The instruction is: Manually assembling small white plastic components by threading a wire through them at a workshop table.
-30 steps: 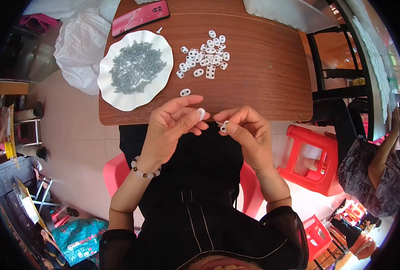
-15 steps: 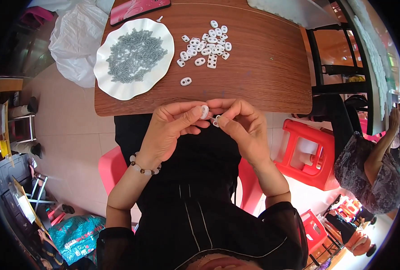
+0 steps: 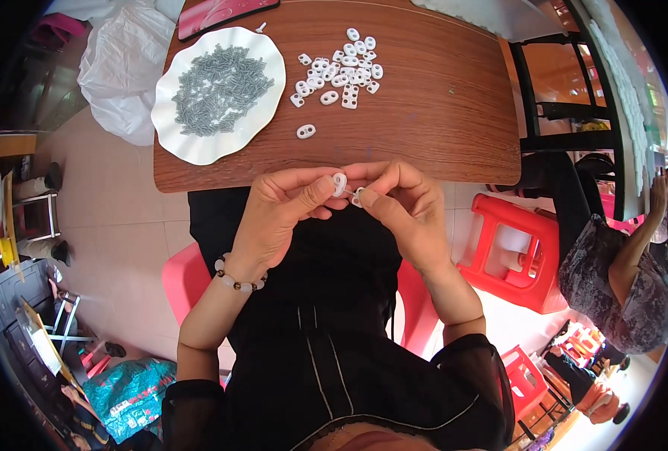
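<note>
Just off the table's near edge, my left hand point(image 3: 280, 209) pinches a white oval two-hole piece point(image 3: 339, 183) between thumb and fingers. Close beside it, my right hand point(image 3: 410, 209) has its thumb and fingertips closed on a second white two-hole piece point(image 3: 358, 197), partly covered by the thumb. A thin light strand or spring spans the small gap between the pieces; which it is I cannot tell. On the table lie several similar white pieces point(image 3: 328, 98) in a loose heap, with a single white piece point(image 3: 306, 131) nearer to me.
A white wavy-rimmed plate point(image 3: 165, 113) at the table's left holds a heap of small grey springs point(image 3: 221, 90). Behind it lies a pink flat case point(image 3: 225, 13) and a tiny white part point(image 3: 261, 28). A red stool point(image 3: 510, 259) and a seated person point(image 3: 612, 286) are at right.
The table and its contents have shifted slightly up and left in the view. Both hands keep their pinch, and the two white pieces stay close together with little change.
</note>
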`<state>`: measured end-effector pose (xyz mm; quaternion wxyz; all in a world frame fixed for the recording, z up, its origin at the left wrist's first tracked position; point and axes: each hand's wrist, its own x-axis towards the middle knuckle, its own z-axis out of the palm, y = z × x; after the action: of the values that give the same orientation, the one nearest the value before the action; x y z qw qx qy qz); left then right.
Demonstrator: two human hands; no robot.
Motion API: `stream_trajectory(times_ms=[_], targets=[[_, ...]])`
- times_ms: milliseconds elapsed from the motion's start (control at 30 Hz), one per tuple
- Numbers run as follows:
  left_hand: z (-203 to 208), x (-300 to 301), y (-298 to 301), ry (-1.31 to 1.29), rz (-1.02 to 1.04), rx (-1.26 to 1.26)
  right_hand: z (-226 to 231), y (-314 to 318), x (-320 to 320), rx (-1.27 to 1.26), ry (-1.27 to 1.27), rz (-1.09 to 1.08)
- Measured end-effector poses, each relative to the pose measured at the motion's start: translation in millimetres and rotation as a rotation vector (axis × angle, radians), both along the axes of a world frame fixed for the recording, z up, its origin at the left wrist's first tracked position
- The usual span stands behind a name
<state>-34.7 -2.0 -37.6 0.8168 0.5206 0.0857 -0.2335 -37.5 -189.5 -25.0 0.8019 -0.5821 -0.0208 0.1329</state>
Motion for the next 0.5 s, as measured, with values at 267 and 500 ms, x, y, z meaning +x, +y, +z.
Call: stream_trajectory(times_ms=[267, 500], targets=[[-0.8, 0.0, -0.4, -0.036, 0.003, 0.037, -2.7, -0.4, 0.2, -0.012, 0.002, -0.001], [-1.6, -0.7, -0.3, -0.100, 0.013, 0.060, -0.1, 1.3, 0.9, 0.029, 0.042, 0.013]])
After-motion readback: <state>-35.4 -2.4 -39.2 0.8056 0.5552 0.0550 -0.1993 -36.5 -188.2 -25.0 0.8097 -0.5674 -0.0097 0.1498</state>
